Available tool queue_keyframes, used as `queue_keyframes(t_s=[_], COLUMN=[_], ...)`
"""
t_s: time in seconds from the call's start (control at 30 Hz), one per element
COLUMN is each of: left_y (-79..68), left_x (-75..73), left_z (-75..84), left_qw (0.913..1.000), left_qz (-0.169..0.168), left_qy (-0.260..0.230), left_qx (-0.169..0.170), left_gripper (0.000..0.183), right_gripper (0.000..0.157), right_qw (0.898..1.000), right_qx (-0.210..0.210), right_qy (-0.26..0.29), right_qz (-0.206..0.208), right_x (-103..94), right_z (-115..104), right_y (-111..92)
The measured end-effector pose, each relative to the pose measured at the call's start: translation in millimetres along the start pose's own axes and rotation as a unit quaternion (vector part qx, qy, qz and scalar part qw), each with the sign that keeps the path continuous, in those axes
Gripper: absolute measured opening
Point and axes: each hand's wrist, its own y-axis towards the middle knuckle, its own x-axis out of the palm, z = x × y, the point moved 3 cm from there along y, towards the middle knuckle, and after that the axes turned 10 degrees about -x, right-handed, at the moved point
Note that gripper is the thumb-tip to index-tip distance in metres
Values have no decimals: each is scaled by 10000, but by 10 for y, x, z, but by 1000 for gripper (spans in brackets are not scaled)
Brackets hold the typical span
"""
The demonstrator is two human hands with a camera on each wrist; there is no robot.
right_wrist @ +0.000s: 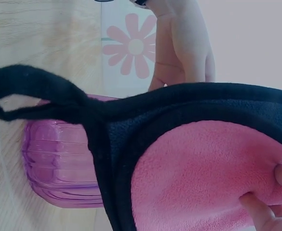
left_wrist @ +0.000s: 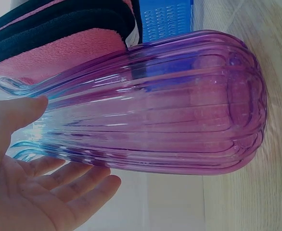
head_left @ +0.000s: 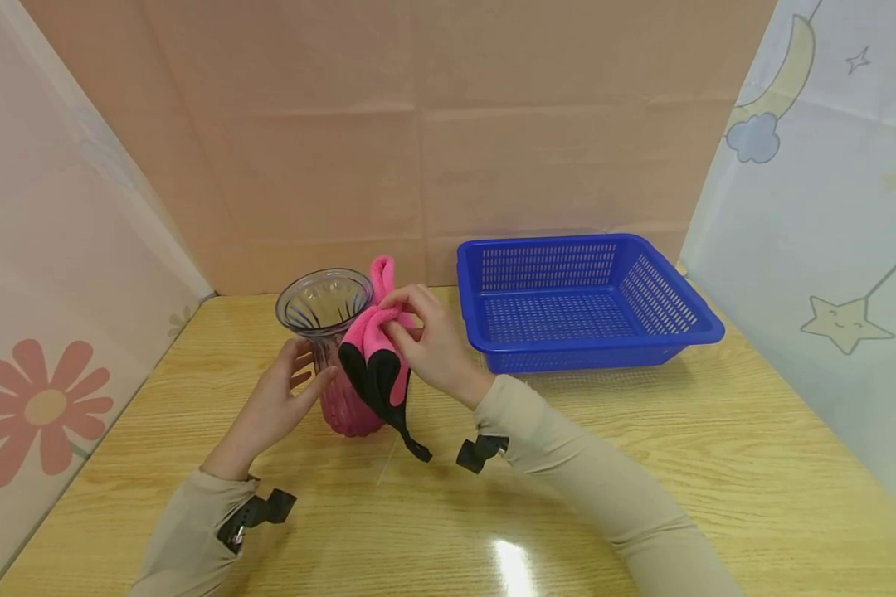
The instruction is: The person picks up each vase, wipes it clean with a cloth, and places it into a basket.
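A ribbed glass vase (head_left: 347, 398), bluish at its flared rim and purple-pink below, stands on the left part of the table. My left hand (head_left: 280, 402) is beside its neck. The left wrist view shows the thumb (left_wrist: 32, 110) at the neck and the fingers extended along the lower edge of the glass. My right hand (head_left: 433, 344) pinches a folded, fluffy pink cloth (right_wrist: 194, 168) with black trim and a black hanging loop (head_left: 416, 448). The cloth is bunched at the vase's right side near the rim, its black end hanging down in front of the glass.
A blue plastic basket (head_left: 590, 352) with slotted walls stands at the back right of the wooden table (head_left: 388, 539). Fabric screens enclose the table at the back and both sides. A thin pale strand (head_left: 386, 464) lies in front of the vase.
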Motion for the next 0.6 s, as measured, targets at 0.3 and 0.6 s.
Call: queue_keyframes(t_s=[0.3,0.6], left_y=[10,0], left_x=[8,5], left_z=[-14,-10], left_qw=[9999,9999], left_qz=[67,75], left_qy=[27,65], left_qx=[122,116], left_gripper=[55,53], right_gripper=[15,14], right_qw=[9998,9991], right_qx=[24,148], right_qy=[-87,-159], right_qz=[-185,-351], right_x=[101,168], right_z=[70,123], right_y=[-50,-106])
